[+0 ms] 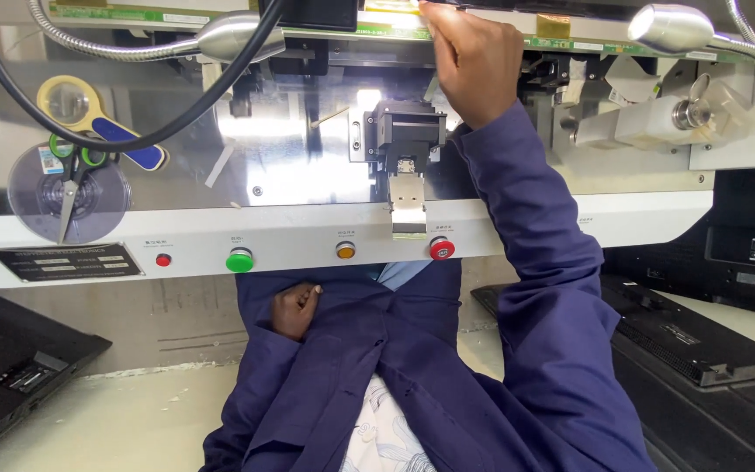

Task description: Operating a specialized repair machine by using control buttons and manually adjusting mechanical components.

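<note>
Right hand (474, 61) pinches the green circuit strip (395, 33) at the machine's top edge; left hand (294, 310) rests clenched, empty; keep the strip level.

bench: white machine bench (570, 218), shiny steel top
left: tape reel (37, 197), scissors (67, 188), yellow magnifier (67, 100)
centre: black press head (408, 131)

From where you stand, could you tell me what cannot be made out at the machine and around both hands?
- Right hand, head view: its fingertips meet the green circuit strip at the top edge; whether they grip it is cut off.
- Left hand: curled against the blue coat; its palm is hidden.
- Nameplate: too small to read.
- Black press head: glare on the metal plate washes out the surroundings.
</note>
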